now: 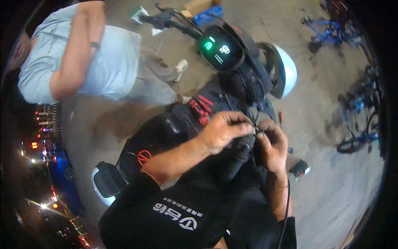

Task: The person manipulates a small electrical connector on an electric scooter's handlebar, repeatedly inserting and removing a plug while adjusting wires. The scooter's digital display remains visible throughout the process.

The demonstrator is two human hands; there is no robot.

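Observation:
My left hand (224, 132) and my right hand (273, 143) meet over the middle of an electric scooter (244, 79). Thumb and fingers of both are pinched on a thin dark wire (254, 120), which loops up between them from the scooter's body. The wire's end is too small to make out. Several red-handled hand tools (201, 108) lie on the scooter just beyond my left hand. Its dashboard display (219, 49) is lit. A black cable (284, 216) runs down along my right forearm.
A person (91, 62) with folded arms stands at the left. A red wire coil (144, 157) rests on the scooter's black seat. A white-blue helmet-like shell (284, 70) juts out at the right. On the floor lie a small black-and-white box (300, 169) and a red screwdriver (281, 118).

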